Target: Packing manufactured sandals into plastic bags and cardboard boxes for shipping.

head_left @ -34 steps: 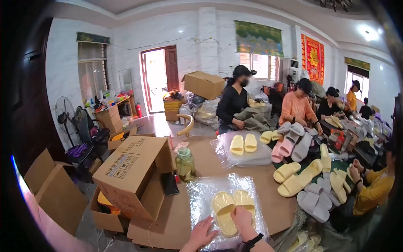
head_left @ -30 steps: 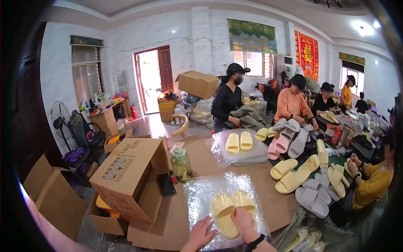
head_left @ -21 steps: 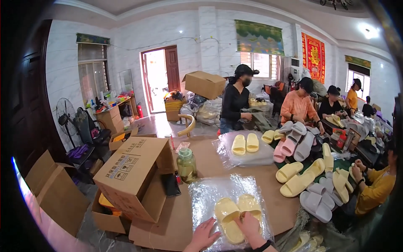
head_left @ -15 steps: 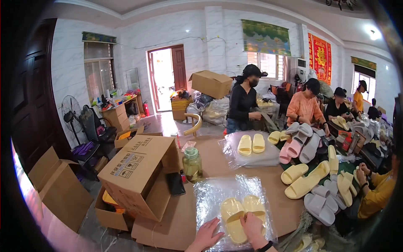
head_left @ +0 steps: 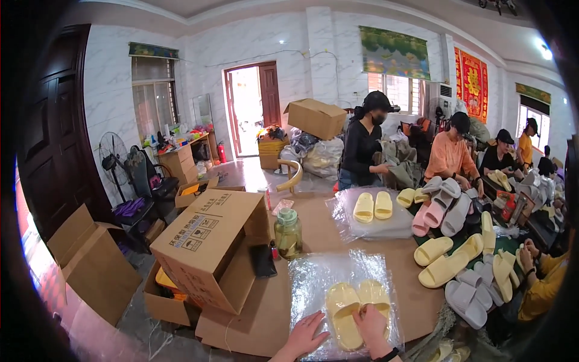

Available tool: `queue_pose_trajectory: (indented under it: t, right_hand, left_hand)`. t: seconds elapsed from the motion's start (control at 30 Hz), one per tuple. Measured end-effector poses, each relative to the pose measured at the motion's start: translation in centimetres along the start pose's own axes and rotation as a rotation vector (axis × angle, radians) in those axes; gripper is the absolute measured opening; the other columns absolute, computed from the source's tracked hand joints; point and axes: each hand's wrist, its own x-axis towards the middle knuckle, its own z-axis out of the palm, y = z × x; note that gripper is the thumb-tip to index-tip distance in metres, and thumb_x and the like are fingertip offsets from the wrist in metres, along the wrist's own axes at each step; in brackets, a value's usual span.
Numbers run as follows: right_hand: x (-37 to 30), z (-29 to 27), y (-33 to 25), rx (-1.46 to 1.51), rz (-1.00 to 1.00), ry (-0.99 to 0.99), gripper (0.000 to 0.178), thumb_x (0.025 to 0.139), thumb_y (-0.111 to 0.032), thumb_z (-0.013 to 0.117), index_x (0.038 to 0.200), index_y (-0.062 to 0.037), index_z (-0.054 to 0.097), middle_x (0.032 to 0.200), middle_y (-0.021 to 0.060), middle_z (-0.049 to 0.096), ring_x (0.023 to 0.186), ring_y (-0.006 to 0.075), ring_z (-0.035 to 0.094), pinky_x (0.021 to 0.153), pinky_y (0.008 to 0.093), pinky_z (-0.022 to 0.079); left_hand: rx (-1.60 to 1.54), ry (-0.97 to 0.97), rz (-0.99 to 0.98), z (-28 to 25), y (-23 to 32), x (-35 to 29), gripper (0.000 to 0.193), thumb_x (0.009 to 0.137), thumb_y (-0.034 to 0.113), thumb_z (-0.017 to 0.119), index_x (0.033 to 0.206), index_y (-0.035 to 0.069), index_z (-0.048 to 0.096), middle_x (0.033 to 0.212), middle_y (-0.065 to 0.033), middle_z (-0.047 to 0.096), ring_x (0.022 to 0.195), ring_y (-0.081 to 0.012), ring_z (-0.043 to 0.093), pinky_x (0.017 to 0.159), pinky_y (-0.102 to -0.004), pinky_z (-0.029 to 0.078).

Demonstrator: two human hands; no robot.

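A pair of pale yellow slippers (head_left: 344,323) lies toes-away on a stack of clear plastic bags (head_left: 306,283) at the near edge of the table; I cannot tell if a layer of film covers them. My left hand (head_left: 307,335) rests flat on the plastic, fingers spread, just left of the left slipper. My right hand (head_left: 371,326) is closed at the straps where the two slippers meet, its fingertips pinching the inner edge of a strap. The right hand partly hides the right slipper.
Left of the bags stand a large open carton (head_left: 205,241), a black wallet-like item (head_left: 262,260) and a glass jar (head_left: 288,233). Beyond lies another yellow pair (head_left: 374,207) on plastic. Loose yellow, grey and pink slippers (head_left: 449,259) are heaped at right, where several people work.
The whole view has shifted slightly, so everything sits further right in the picture. Both my hands keep their places at the slippers. The standing person in black has moved the grey-green material they hold.
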Motion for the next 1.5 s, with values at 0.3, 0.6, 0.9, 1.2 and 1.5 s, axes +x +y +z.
queue_pose_trajectory:
  t: [0.3,0.6,0.9,1.2,1.5]
  right_hand:
    - [-0.3,0.7,0.7,-0.028,-0.099,-0.01,0.026,0.089,-0.03,0.066,0.084,-0.0053,0.059,0.078,0.0155,0.064,0.069,0.0375,0.064,0.064,0.0492,0.051]
    - [-2.1,-4.3,1.1,0.104,0.151,-0.005,0.026,0.089,-0.029,0.065,0.084,-0.004,0.062,0.081,0.0171,0.066,0.075,0.037,0.065,0.066,0.0462,0.05]
    - [-6.3,-15.5,9.2,0.622,0.288,0.82,0.006,0.09,-0.005,0.067,0.088,-0.0019,0.062,0.071,-0.0026,0.057,0.065,0.0047,0.051,0.06,0.022,0.043]
    - [-21.2,-20.2,28.2,0.358,0.657,1.402,0.015,0.093,-0.015,0.063,0.087,-0.0023,0.059,0.078,0.0003,0.055,0.074,0.0093,0.049,0.068,0.0247,0.042]
    - [-22.0,-10.4,32.8,-0.724,1.155,0.102,0.076,0.087,-0.063,0.058,0.133,-0.0028,0.06,0.148,0.0179,0.045,0.139,0.0362,0.036,0.115,0.0511,0.024]
  left_hand:
    - [0.002,0.022,0.005,-0.5,0.7,-0.8,0.066,0.092,0.043,0.064,0.141,0.003,0.046,0.143,-0.0199,0.05,0.131,-0.0371,0.049,0.111,-0.0447,0.037]
    - [-0.08,-0.112,-0.127,-1.9,3.1,1.9,0.067,0.086,0.036,0.071,0.137,-0.002,0.049,0.136,-0.0262,0.054,0.126,-0.0423,0.051,0.107,-0.0465,0.04]
    - [-0.01,-0.127,-0.168,-1.0,1.0,0.8,0.076,0.083,0.024,0.073,0.148,0.001,0.041,0.144,-0.0219,0.048,0.134,-0.038,0.041,0.111,-0.0457,0.035]
    - [0.004,-0.181,-0.15,-0.7,2.2,0.5,0.075,0.083,0.023,0.073,0.147,0.001,0.041,0.148,-0.0201,0.045,0.138,-0.0377,0.037,0.113,-0.0457,0.033]
    - [0.033,-0.179,-0.176,-0.9,1.7,0.6,0.076,0.084,0.026,0.072,0.149,0.005,0.039,0.149,-0.0182,0.045,0.138,-0.037,0.037,0.113,-0.0471,0.033]
